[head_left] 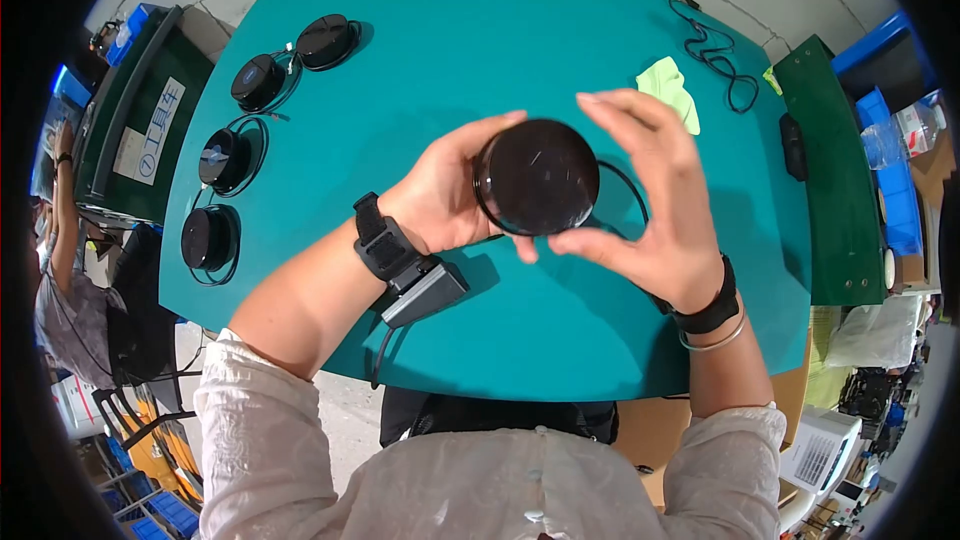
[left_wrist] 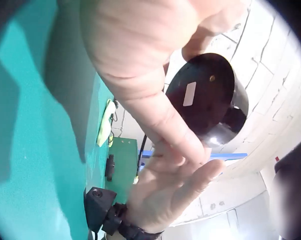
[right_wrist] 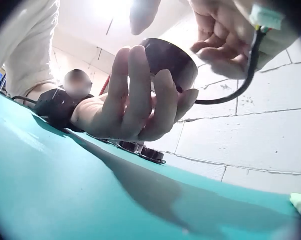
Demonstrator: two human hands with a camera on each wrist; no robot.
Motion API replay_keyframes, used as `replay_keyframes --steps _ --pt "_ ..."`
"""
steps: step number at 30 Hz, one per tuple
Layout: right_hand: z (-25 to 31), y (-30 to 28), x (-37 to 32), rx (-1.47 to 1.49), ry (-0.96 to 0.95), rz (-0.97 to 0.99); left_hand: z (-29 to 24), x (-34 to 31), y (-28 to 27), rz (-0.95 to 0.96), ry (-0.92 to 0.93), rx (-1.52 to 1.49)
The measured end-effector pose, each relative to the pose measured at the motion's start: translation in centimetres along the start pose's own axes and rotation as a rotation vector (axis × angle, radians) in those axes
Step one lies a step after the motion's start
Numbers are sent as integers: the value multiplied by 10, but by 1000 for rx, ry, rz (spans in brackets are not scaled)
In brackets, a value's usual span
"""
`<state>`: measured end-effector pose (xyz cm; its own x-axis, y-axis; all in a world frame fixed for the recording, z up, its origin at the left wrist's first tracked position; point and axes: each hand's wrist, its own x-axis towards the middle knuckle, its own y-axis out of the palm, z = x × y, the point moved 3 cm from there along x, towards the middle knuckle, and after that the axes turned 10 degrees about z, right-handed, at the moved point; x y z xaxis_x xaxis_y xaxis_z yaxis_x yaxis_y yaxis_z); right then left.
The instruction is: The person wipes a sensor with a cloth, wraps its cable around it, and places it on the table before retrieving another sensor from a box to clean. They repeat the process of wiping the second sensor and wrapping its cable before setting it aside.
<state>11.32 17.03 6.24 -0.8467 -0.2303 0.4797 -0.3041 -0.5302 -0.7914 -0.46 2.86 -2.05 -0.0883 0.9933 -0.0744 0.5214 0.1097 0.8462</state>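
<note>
A glossy round black device with a black cable is raised above the green table. My left hand grips it from the left and below, fingers curled under it. In the left wrist view the underside of the device shows a small white label and a brass-coloured spot. My right hand is beside its right edge, fingers spread in a wide curve, thumb tip close to the rim. The cable runs from the device past the right hand to a pale plug.
Several similar round black devices with coiled cables line the table's left side. Toward the back right lie a yellow-green cloth and a black cord. A black object lies by the right edge. Another person's arm shows far left.
</note>
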Motion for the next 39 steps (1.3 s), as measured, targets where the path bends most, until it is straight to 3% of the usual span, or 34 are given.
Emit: replay_keyframes --steps 1,3,11,13,26,29,32,39 --pt "2 5 0 68 16 73 1 -4 4 -33 -71 26" --pt "4 16 0 166 36 197 2 -3 7 -90 0 59" --pt "6 11 -1 121 -8 127 5 -3 1 -214 -15 75" --pt "4 10 -2 94 7 36 3 0 -1 -75 45 45" --pt "-12 8 -6 20 222 -73 -3 5 14 137 320 327" --pt "-14 11 -7 115 239 -58 -5 2 7 35 261 416" --pt "-12 8 -5 19 125 -42 -7 -1 11 45 318 502" --pt "-11 9 -4 33 105 -29 -8 1 9 31 378 509"
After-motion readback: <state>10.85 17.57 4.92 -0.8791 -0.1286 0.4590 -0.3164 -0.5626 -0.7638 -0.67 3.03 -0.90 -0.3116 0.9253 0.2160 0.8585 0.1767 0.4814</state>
